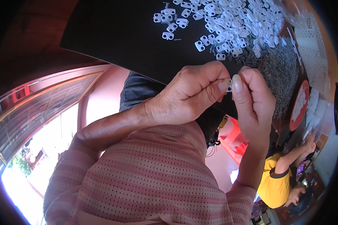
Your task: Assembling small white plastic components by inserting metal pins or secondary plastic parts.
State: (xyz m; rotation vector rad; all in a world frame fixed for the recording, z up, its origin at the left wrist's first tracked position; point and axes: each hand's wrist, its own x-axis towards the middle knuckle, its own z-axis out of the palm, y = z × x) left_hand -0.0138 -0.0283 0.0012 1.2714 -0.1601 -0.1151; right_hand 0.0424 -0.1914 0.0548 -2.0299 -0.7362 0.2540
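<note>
My pink striped shirt (146, 165) fills the view closest in, and from the left here comes the dark tabletop (112, 35), with a loose scatter of white pieces (168, 36) along its far side. Now my left hand (191, 93), knuckles up, thumb folded down against the forefinger in a tight pinch, and there at its tip sits the small white piece (229, 89), up off the tabletop, mostly covered, a dark hole peeping out between my two thumbs. I judge it light and stiff, smooth like plastic, so apt to skid out of a careless grip; best caught by its flat faces near the edge, fingertips clear of the holes. Just beyond it spreads the big white pile (244, 24), plenty more of the kind. On to my right hand (255, 99), thumb and forefinger drawn close together right beside the piece; whether they pinch it, or something finer, I cannot tell. Further right lies the heap of little springs (279, 71), thin and grey: nearly weightless, I'd say, springy, quick to tangle, best picked singly by the coils. And out at the right, a red dish (293, 123) with white bits in it.
</note>
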